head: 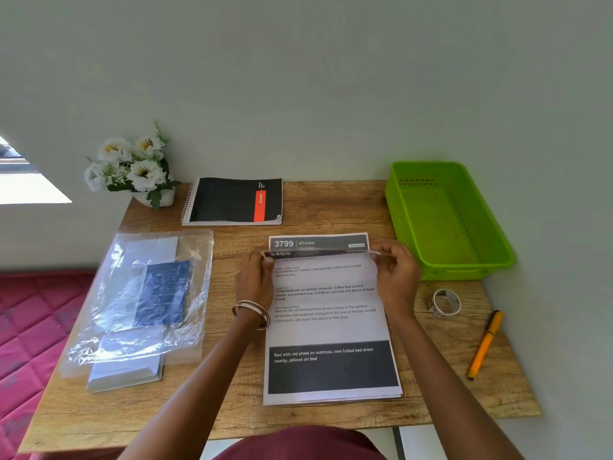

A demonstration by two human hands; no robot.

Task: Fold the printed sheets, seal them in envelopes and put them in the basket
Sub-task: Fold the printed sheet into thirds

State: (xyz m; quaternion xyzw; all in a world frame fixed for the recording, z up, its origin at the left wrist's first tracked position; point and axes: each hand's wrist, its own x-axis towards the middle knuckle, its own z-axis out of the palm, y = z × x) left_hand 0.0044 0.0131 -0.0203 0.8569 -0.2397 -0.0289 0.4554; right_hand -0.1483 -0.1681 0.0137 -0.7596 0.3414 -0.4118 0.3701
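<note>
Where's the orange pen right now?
In the head view, the orange pen lies on the wooden desk's right edge, just below the roll of tape and below the green basket.

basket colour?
Bright green basket, perforated plastic walls; clearest in the head view, right of the sheets.

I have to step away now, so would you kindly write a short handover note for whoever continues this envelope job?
Left hand and right hand each pinch a far corner of the top white printed sheet, lifting it off the paper stack on the wooden desk.
Envelopes appear to be in the clear plastic pack, at the left.
The green plastic basket, far right, holds nothing.
Done: nothing folded or sealed.
Left: fold, seal, and basket every sheet.
</note>
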